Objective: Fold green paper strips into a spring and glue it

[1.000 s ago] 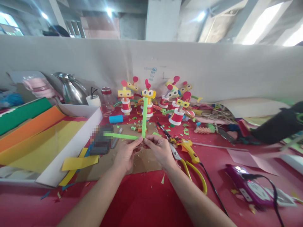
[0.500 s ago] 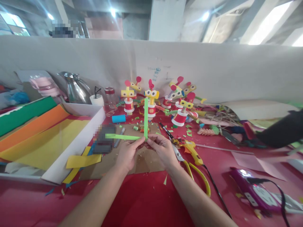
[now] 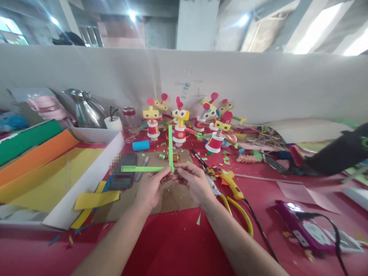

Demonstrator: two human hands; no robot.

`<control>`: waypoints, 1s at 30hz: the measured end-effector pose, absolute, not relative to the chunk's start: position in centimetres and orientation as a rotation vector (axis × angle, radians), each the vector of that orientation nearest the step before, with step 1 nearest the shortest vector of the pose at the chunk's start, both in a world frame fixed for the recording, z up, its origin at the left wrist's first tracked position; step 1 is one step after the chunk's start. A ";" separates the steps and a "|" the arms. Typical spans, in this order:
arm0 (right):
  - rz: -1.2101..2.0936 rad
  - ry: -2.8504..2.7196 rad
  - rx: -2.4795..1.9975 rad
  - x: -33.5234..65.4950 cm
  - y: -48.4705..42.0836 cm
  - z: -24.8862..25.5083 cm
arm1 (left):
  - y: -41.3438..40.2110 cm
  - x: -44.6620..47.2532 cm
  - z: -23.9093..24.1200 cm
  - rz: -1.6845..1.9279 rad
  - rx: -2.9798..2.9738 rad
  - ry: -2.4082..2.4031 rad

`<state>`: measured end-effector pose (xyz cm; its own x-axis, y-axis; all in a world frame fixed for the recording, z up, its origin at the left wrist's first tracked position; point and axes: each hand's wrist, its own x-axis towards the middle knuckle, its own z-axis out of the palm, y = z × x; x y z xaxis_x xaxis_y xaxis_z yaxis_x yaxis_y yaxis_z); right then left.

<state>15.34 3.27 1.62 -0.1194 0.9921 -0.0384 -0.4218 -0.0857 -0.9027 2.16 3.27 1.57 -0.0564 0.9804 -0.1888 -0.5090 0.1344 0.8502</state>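
Note:
Two light green paper strips [image 3: 170, 145] meet at a corner in front of me, one pointing up and away, the other stretching left. My left hand [image 3: 152, 186] is closed, pinching that corner between thumb and fingers. My right hand [image 3: 194, 178] is closed as well, its thumb and fingertips at the right side of the same corner. Beneath both hands lies a brown cardboard sheet [image 3: 175, 199] on the red table. Just beyond the strips are small coiled paper springs [image 3: 173, 156].
Several paper-cup robot figures [image 3: 179, 134] stand at the back. A box [image 3: 83, 180] of coloured paper is on the left. To the right lie a yellow glue gun [image 3: 232, 184], scissors with yellow handles [image 3: 241, 212], a black pen [image 3: 198, 158] and a purple device [image 3: 304, 226].
The view has shifted slightly, so everything sits a little further left. The right fingertips have moved slightly back from the corner; the strips keep their L shape.

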 end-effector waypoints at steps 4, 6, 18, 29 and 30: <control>1.449 -1.032 -0.866 15.4 3.2 1.7 | 3.3 2.0 1.7 1.342 0.690 0.947; 1.402 -1.073 -0.874 15.4 3.3 1.5 | 3.3 2.0 1.8 1.309 0.739 0.951; 1.437 -0.977 -0.865 15.5 3.5 1.3 | 3.2 1.8 1.1 1.272 0.827 1.028; 1.452 -0.982 -0.868 15.5 3.4 1.6 | 3.6 1.8 0.7 1.319 0.713 1.030; 1.444 -0.972 -0.869 15.4 3.3 1.6 | 3.6 1.9 0.8 1.314 0.685 0.992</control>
